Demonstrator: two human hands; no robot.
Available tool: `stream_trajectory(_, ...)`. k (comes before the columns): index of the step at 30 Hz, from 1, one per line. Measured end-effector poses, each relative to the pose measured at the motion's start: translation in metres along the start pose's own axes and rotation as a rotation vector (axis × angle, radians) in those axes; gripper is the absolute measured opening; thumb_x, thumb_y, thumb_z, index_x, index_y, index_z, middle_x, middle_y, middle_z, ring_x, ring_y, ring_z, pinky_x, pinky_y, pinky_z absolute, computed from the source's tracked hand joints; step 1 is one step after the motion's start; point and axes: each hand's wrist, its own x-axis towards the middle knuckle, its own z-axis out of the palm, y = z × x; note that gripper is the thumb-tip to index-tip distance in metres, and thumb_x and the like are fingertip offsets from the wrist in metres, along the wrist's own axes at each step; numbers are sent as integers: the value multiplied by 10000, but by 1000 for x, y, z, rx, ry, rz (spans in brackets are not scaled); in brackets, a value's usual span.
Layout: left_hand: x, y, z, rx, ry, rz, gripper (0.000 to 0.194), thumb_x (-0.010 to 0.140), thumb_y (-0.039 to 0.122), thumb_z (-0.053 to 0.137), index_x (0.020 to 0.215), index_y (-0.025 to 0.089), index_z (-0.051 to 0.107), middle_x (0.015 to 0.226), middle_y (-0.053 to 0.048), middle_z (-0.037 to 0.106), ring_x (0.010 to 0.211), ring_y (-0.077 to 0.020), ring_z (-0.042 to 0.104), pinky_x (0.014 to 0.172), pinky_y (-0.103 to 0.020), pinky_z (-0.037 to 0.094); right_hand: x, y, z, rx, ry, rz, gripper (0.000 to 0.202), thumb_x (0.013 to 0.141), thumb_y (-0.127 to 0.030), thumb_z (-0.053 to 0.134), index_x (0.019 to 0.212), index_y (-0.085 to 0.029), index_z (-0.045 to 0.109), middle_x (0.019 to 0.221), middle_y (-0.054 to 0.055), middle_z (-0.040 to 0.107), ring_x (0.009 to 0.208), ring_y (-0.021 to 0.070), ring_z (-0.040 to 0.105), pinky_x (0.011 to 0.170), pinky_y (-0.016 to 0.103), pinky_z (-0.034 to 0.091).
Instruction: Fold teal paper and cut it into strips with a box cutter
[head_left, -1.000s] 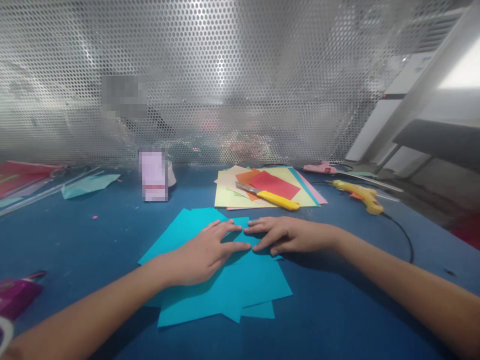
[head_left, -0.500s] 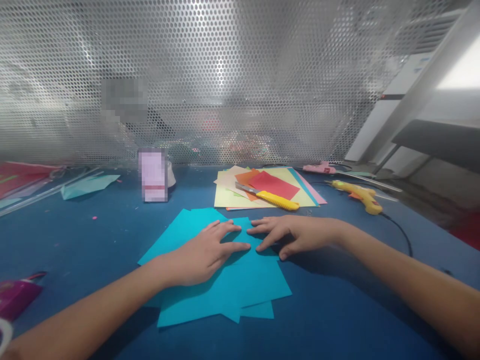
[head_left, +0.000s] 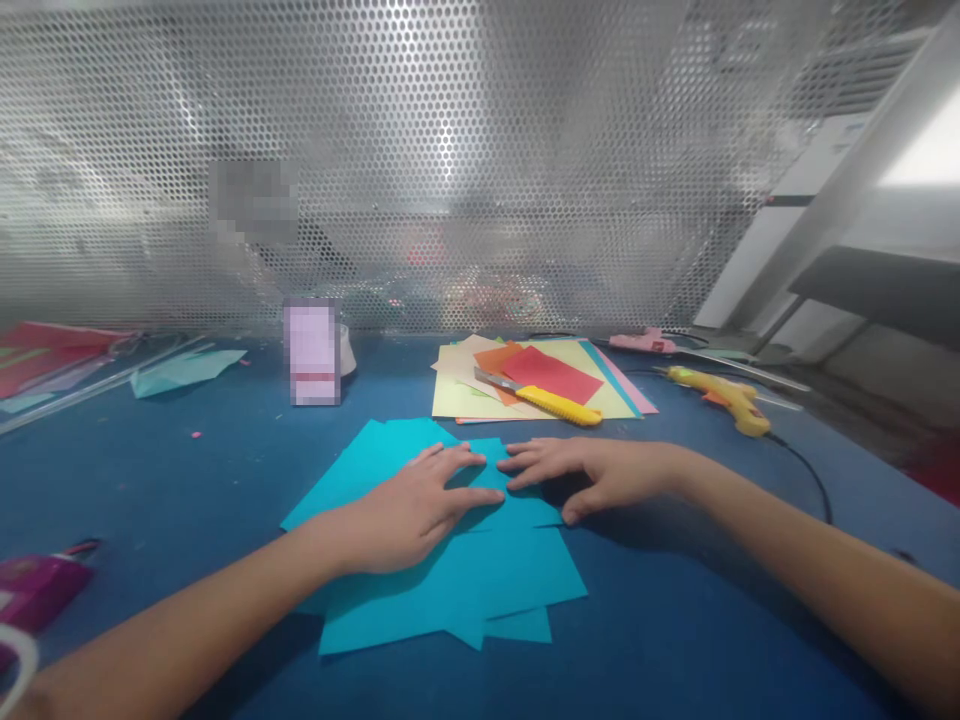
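with fingers [head_left: 460,461] apart on both sides — easing right hand [head_left: 606,474] outward, seemingly leaving blue sheets [head_left: 465,585] steadied by left hand [head_left: 397,512]

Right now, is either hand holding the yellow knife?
No: the yellow knife lies on the coloured paper stack, with the left hand and right hand at the blue sheets.

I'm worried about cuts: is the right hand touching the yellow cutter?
Apart. The head view shows a narrow strip of blue table between the right hand and the yellow cutter.
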Motion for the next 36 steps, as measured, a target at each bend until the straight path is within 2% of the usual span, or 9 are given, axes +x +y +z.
stream_trajectory(3,-1,0,1,19,5,4,406,1038,274,268,1402,363,421,1494,-57,337,1406,-273,247,1131,-548,197,-1,-4,-1,-44,-19,2,554,882,-437,603,1401,-314,454,1524,25,346,1441,261,178,1160,494,159)
stream_trajectory(7,-1,2,-1,34,42,21,406,1025,248,292,1382,339,461,1391,-75,420,1302,-283,349,1080,-496,297,0,-12,-2,-167,23,12,379,961,-381,480,1325,-307,555,1489,24,412,1403,233,293,1127,436,272)
stream_trajectory(13,-1,6,-3,31,57,34,418,1011,211,315,1384,339,455,1265,-71,487,1146,-273,413,995,-444,372,8,-29,4,-523,207,-132,315,978,-218,425,1168,-250,674,1205,57,632,1246,207,464,1085,420,309)
stream_trajectory(20,-3,8,-4,48,47,27,411,1008,210,314,1378,313,459,1224,-100,474,1122,-267,421,974,-432,393,19,-28,15,-725,306,-154,336,983,-168,377,1196,-198,636,1016,88,654,1050,202,533,983,414,369)
stream_trajectory(25,-5,10,-6,49,57,28,407,1004,223,321,1370,322,470,1235,-100,481,1085,-266,448,936,-432,419,36,-25,15,-824,283,-122,312,978,-171,388,1136,-187,657,935,81,659,921,203,555,899,398,392)
stream_trajectory(27,-5,11,-7,68,41,13,412,1003,216,317,1371,318,471,1267,-105,469,1064,-268,454,909,-430,432,46,-24,13,-853,264,-97,258,961,-196,449,1085,-189,675,939,77,663,912,206,563,870,383,395)
stream_trajectory(32,-5,11,-6,112,58,31,405,1001,225,323,1367,297,482,1220,-111,499,1022,-264,461,900,-429,430,73,-26,4,-887,248,-53,306,945,-205,501,1233,-174,601,1025,82,668,952,220,568,868,373,375)
stream_trajectory(36,-7,10,-6,106,67,35,403,1010,236,305,1367,308,478,1235,-102,495,1039,-260,459,911,-420,422,90,-31,-1,-923,244,-15,259,946,-225,509,1162,-167,639,1027,91,664,971,242,546,850,381,349)
